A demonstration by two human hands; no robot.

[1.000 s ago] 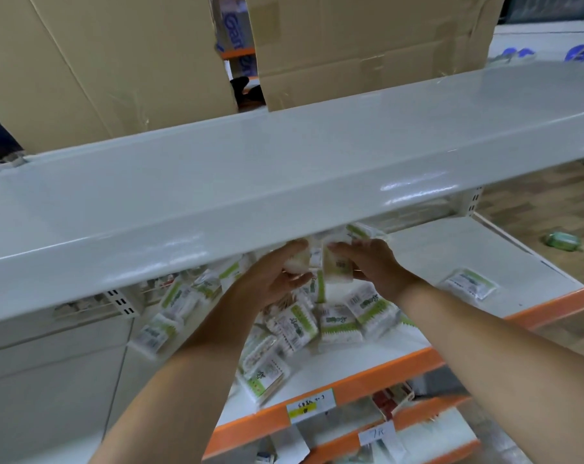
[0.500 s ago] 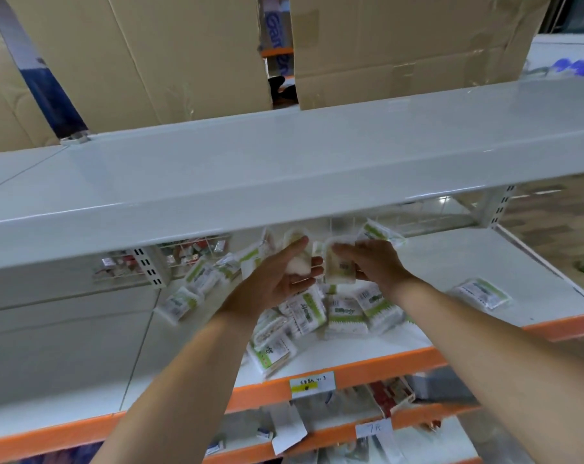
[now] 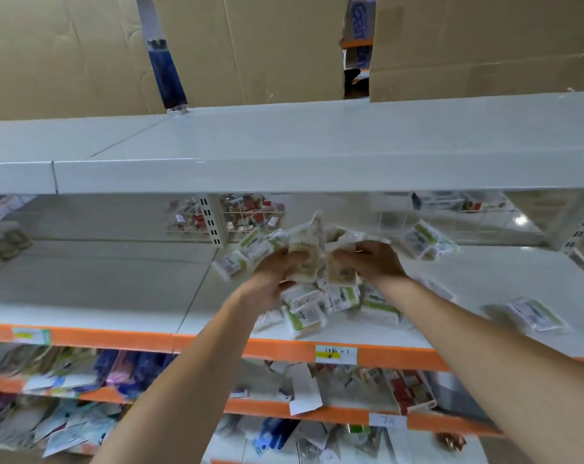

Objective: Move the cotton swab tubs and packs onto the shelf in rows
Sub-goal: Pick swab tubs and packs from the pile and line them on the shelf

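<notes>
White shelf (image 3: 116,289) w/ orange edge: L hand (image 3: 277,279) grips 1 pack (image 3: 304,259), R hand (image 3: 377,264) grips another pack (image 3: 340,271), above loose pile (image 3: 337,306).

Even, cool light falls from overhead, fairly bright on the top shelf (image 3: 317,142), whose white paint shows soft glare streaks toward the right. The tier beneath sits in mild shadow. Motion blur smears the packs (image 3: 317,306) and the goods on the lower shelves. The wide lens bows the shelf edges near the frame's borders.
</notes>
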